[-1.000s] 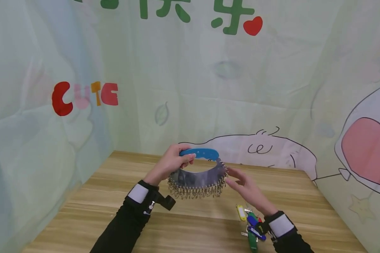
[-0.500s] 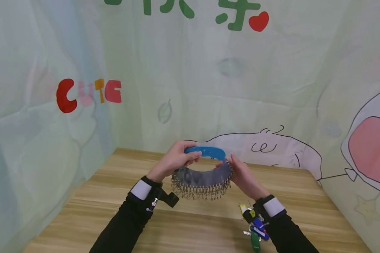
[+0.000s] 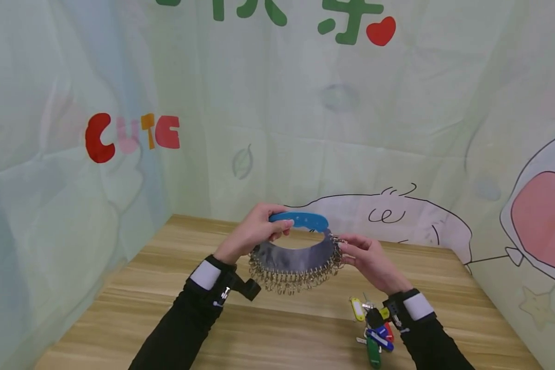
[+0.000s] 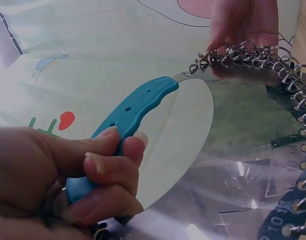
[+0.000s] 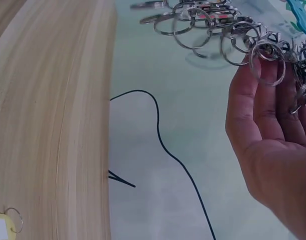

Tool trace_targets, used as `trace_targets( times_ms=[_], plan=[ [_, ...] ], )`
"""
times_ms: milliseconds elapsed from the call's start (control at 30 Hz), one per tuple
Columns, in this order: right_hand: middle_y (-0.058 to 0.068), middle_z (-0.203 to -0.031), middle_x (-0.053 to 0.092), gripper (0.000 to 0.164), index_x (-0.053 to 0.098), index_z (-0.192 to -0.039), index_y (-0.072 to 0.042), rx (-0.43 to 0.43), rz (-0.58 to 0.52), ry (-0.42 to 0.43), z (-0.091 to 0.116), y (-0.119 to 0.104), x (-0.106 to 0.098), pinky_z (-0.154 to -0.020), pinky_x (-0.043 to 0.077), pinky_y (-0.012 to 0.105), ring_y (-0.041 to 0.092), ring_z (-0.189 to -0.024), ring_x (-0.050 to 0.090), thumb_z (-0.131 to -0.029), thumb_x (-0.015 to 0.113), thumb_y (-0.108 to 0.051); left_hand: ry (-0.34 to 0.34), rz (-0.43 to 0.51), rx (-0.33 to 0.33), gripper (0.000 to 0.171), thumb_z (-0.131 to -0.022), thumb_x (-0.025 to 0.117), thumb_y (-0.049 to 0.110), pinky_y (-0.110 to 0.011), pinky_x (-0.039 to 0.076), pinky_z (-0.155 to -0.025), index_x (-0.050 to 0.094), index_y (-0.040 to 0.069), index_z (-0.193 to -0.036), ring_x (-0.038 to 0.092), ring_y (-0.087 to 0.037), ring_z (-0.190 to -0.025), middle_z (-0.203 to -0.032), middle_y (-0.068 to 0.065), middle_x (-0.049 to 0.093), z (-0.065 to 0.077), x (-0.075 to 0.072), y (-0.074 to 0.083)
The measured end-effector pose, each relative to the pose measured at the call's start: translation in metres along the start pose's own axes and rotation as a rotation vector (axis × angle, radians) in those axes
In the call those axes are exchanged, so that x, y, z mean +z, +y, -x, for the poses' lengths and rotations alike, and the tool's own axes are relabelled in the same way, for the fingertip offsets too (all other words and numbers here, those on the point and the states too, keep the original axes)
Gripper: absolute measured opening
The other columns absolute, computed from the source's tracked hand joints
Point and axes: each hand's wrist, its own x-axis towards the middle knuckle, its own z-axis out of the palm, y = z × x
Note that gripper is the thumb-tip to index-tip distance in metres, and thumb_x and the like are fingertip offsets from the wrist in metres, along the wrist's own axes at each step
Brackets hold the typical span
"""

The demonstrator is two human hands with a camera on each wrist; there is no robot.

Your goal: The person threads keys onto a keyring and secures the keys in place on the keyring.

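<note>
A key holder (image 3: 296, 257) hangs in the air over the table: a curved metal plate with a blue handle (image 4: 138, 107) and numbers along its edge. My left hand (image 3: 259, 231) grips that handle, its fingers wrapped round the end. Small metal key rings and clips (image 5: 203, 30) dangle all along the plate's outer edge. My right hand (image 3: 367, 257) is at the plate's right end, its fingertips pinching among the clips and rings there. From the right wrist view the fingers (image 5: 248, 100) reach up behind the rings, which partly hide the tips.
Several keys with coloured tags (image 3: 373, 352), among them green, blue, red and yellow ones, lie on the wooden table (image 3: 259, 334) beneath my right wrist. A printed cloth (image 3: 277, 128) with letters and cartoon drawings closes off the back and both sides.
My right hand opened at the plate's right edge, then drew back slightly and brought its fingertips together on the rings. The left hand keeps its grip; the holder shifted slightly right in view.
</note>
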Motion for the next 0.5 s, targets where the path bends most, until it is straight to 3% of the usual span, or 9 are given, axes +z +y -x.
trace_targets(
  times_ms=[300, 500],
  plan=[
    [-0.009, -0.107, 0.069, 0.025, 0.068, -0.114, -0.021, 0.032, 0.055, 0.057, 0.0015, 0.0001, -0.001, -0.091, 0.05, 0.029, 0.007, -0.1, 0.063, -0.101, 0.048, -0.015, 0.006, -0.003, -0.015, 0.013, -0.097, 0.054, 0.008, -0.022, 0.036, -0.052, 0.062, -0.002, -0.097, 0.042, -0.013, -0.056, -0.071, -0.002, 0.056, 0.0003, 0.0018, 0.0026],
    [-0.008, -0.108, 0.069, 0.025, 0.067, -0.117, -0.019, 0.022, 0.051, 0.049, 0.0037, 0.0001, -0.0022, -0.088, 0.051, 0.028, 0.007, -0.098, 0.063, -0.101, 0.048, -0.015, 0.004, -0.002, -0.02, 0.013, -0.097, 0.055, 0.008, -0.022, 0.036, -0.051, 0.062, -0.002, -0.097, 0.042, -0.013, -0.055, -0.071, -0.002, 0.056, 0.0004, 0.0031, 0.0033]
  ],
)
